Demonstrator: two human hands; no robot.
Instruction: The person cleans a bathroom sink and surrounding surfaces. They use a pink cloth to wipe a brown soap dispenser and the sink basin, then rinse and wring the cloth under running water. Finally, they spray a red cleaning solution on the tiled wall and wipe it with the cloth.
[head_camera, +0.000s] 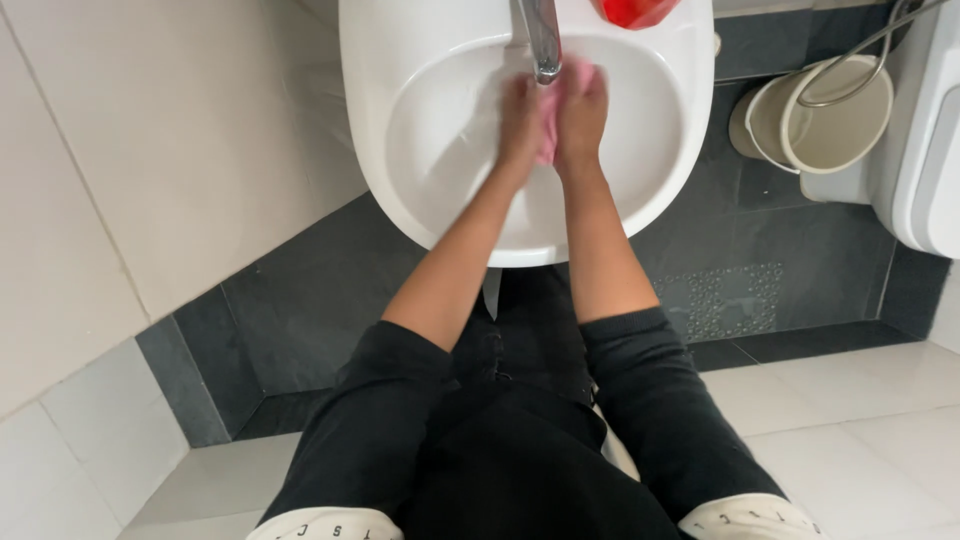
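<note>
Seen from above, a person in dark sleeves pushed up past the elbows stands on a pale tiled floor (880, 440) bordered by a dark grey strip, both bare forearms stretched forward over a white washbasin (660, 190). Inside the bowl, the left hand (522, 120) and the right hand (582, 112) are pressed together around a pink cloth (548, 125), each grip closed on it, fingers curled so that only a strip of the fabric shows between the palms and a corner shows above the right hand. The cloth sits just beneath the spout of a metal tap (541, 40), at the far side of the bowl. On the basin's back rim, right of the tap, lies a red object (632, 10), cut off by the frame. Further right, on the dark floor beside the basin, stands a cream bucket (820, 115) with a wire handle, next to a white toilet (925, 140).
</note>
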